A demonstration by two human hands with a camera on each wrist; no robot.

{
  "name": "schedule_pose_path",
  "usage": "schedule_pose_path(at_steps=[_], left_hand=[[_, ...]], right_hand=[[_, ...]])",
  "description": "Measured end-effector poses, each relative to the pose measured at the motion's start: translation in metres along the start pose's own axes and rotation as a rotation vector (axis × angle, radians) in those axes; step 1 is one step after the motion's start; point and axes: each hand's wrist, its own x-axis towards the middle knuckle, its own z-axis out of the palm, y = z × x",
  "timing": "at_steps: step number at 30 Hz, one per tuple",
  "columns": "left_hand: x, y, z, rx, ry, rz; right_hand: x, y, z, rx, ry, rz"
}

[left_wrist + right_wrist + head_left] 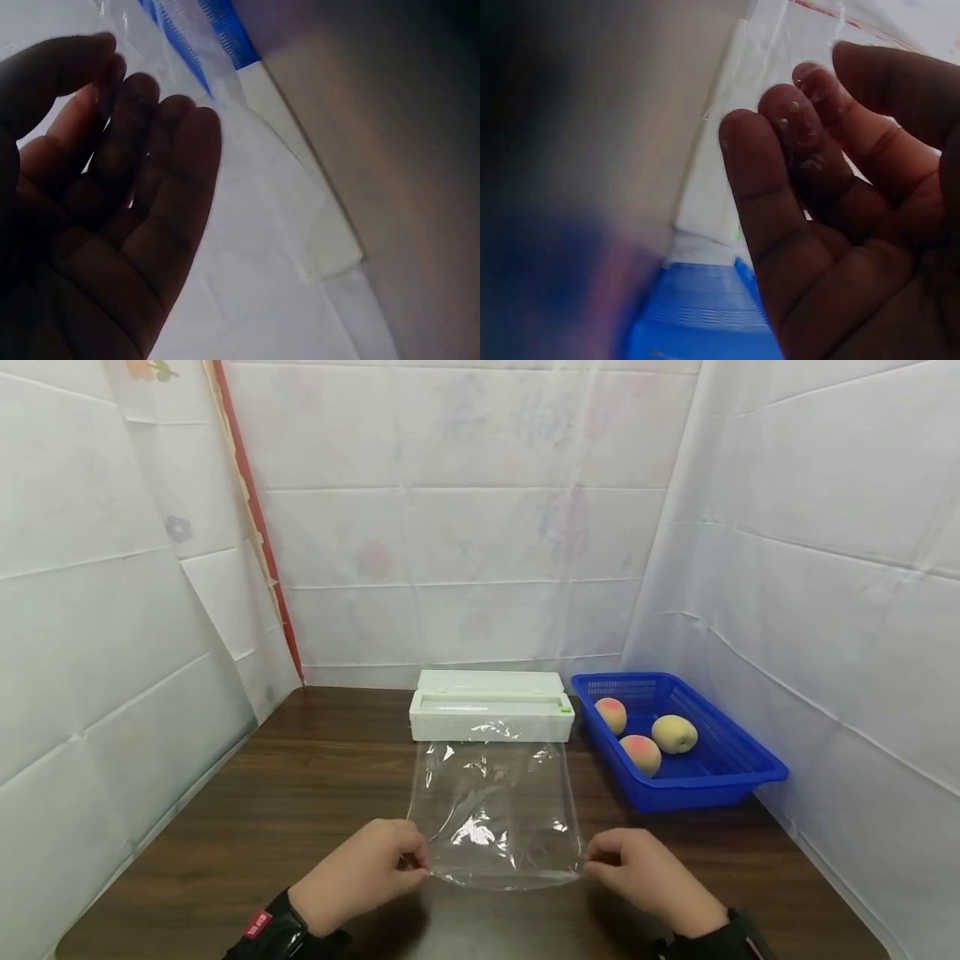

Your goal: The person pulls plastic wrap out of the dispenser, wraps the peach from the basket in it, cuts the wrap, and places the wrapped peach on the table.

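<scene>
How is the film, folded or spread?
Spread: the film reaches from the white box to the left hand and right hand at its near corners.

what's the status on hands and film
Left hand, right hand pinching film at near corners. Film running from box. Basket off right, not in way.

Bare left hand (367,870) with black wristband (285,933) and rectangular red, white-lettered tag (258,924); bare right hand (651,875) with black cuff (727,935)

Box (450,725) just below frame centre, film sheet (502,814) before it, basket (705,795) at right, three peaches (640,755) inside, table (315,777) beneath
</scene>
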Motion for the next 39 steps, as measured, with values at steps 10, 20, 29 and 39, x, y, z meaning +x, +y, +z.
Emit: schedule_pose_path(at_steps=[10,20,29,39], left_hand=[[-0.005,0.001,0.012,0.020,-0.203,-0.087],[-0.011,0.011,0.018,0.121,-0.242,-0.116],[-0.014,0.017,0.021,0.210,-0.195,-0.097],[-0.022,0.026,0.018,0.148,-0.209,-0.134]], right_hand=[[-0.009,0.006,0.019,-0.105,-0.084,-0.046],[-0.015,-0.004,0.019,-0.143,-0.172,0.008],[-0.021,-0.003,0.013,-0.082,-0.226,0.044],[-0.031,-0.002,0.006,-0.023,-0.256,0.080]])
